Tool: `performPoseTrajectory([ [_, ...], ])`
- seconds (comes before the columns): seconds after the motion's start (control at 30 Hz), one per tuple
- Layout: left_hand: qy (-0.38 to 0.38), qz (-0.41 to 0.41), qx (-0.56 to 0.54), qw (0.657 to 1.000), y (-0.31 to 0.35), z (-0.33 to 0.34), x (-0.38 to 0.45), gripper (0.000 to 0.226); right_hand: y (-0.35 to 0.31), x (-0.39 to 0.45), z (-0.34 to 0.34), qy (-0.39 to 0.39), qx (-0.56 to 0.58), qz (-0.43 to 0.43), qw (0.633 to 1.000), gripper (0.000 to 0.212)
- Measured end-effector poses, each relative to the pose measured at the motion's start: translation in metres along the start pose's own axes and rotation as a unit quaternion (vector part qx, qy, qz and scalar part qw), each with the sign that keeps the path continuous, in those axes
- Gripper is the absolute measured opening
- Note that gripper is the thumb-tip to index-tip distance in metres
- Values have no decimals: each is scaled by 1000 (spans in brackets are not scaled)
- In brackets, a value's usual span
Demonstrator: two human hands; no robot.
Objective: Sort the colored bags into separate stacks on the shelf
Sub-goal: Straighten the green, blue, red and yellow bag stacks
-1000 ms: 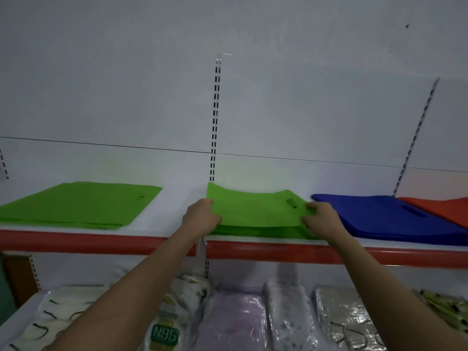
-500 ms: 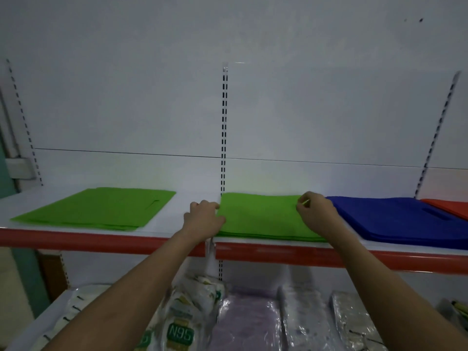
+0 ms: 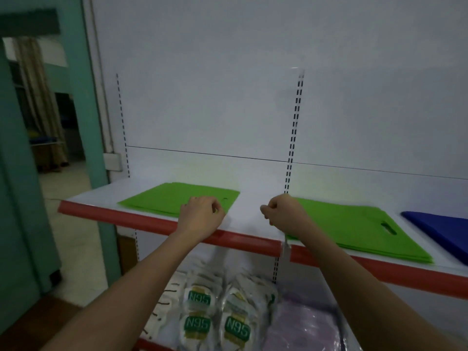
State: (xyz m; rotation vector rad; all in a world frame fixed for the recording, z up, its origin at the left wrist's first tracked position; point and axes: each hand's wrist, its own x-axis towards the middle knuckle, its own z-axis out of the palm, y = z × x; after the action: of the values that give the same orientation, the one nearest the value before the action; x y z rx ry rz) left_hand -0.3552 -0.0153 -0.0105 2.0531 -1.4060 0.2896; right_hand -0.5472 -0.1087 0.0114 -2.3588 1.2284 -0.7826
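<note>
White N95 packs lie below the red-edged shelf.

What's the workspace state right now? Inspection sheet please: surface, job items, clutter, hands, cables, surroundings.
Surface: white shelf with red front edge.
Job's things: left green stack and right green stack lie flat, apart; blue stack at far right.
Clutter: N95 mask packs on the lower shelf.
Hands: left hand fingers curled, at the left green stack's near right corner; right hand curled, at the right green stack's left edge; grip unclear.
Cables: nothing seen.
Surroundings: teal door frame at left.
</note>
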Motion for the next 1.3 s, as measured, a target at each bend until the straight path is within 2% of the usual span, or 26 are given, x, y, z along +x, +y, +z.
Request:
performPoseTrajectory([
  [0.17, -4, 25, 90, 996, -72, -23, 20, 20, -54, 21, 40, -18, -42, 4, 999, 40],
  [0.33, -1, 30, 83, 996, -149, -42, 45, 19, -100, 46, 85, -11, -44, 36, 998, 33],
  [0.47, -11, 20, 50, 998, -211, -55, 71, 16, -130, 60, 122, -8, -82, 57, 995, 35],
  [0.63, -38, -24, -55, 997, -274, -49, 97, 14, -138, 76, 147, 17, -121, 124, 985, 30],
  [0.8, -49, -44, -49, 997, -297, -35, 122, 24, -127, 77, 164, 94, -178, 179, 963, 27],
  [0.93, -73, -48, -81, 993, -306, -17, 126, 33, -120, 79, 181, 124, -152, 225, 954, 44],
  [1.07, -74, -49, -97, 991, -313, -6, 131, 38, -108, 79, 195, 179, -149, 231, 945, 40],
  [1.3, -72, -31, -68, 995, -316, -1, 133, 43, -98, 84, 193, 153, -134, 248, 947, 41],
])
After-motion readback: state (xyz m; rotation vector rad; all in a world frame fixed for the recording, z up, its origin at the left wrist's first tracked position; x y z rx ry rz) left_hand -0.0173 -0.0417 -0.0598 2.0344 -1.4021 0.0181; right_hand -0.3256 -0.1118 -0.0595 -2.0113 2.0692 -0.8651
